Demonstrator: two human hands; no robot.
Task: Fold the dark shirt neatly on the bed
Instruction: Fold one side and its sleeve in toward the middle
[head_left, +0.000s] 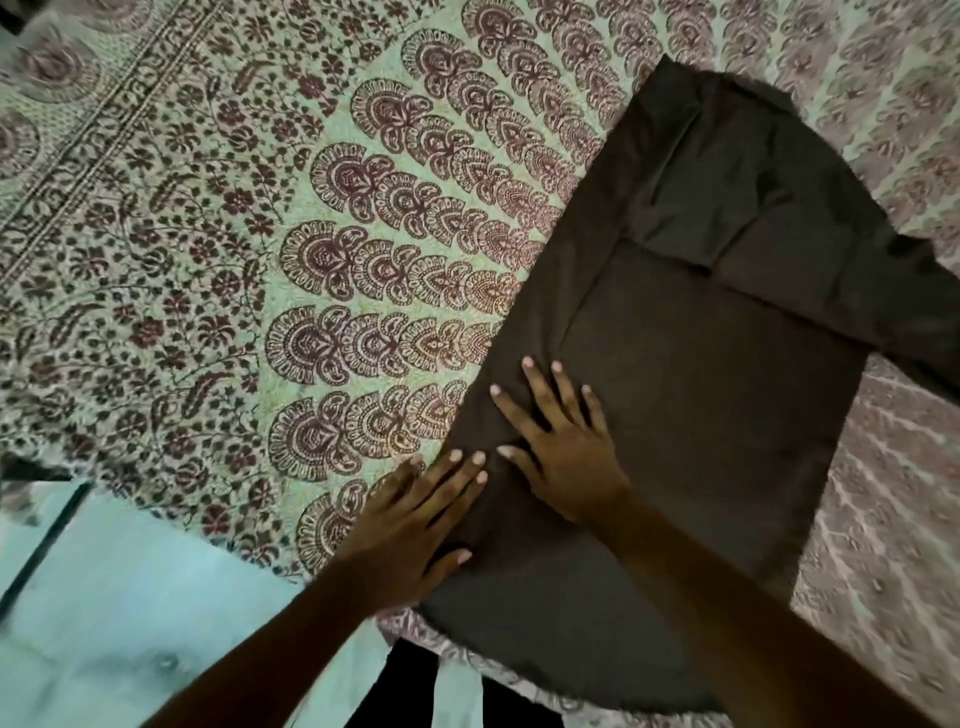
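Head camera view, looking down at a bed whose patterned bedspread (322, 218) is filling most of the picture, pale green with dark red fan and flower motifs. A dark shirt (691, 364) is lying flat on the right half of the bed, partly folded into a long rectangle that is running from near the bed's near edge up toward the top right. One side is lying turned inward along its left edge, forming a long straight fold, and a sleeve is sticking out to the right, toward the frame edge. The left hand (410, 525) is resting palm down with fingers spread at the shirt's lower left edge, its fingertips (478, 460) lying on the dark cloth while the heel of the hand is lying over the bedspread. The right hand (561, 447) is lying flat just beside it, farther onto the shirt, fingers fanned wide and pressing on the folded edge. Neither hand is gripping anything (both are simply open and flat on the fabric). Bare forearms are reaching in from the bottom of the picture. A pale floor (104, 597) is showing at lower left, beyond the bed's edge.
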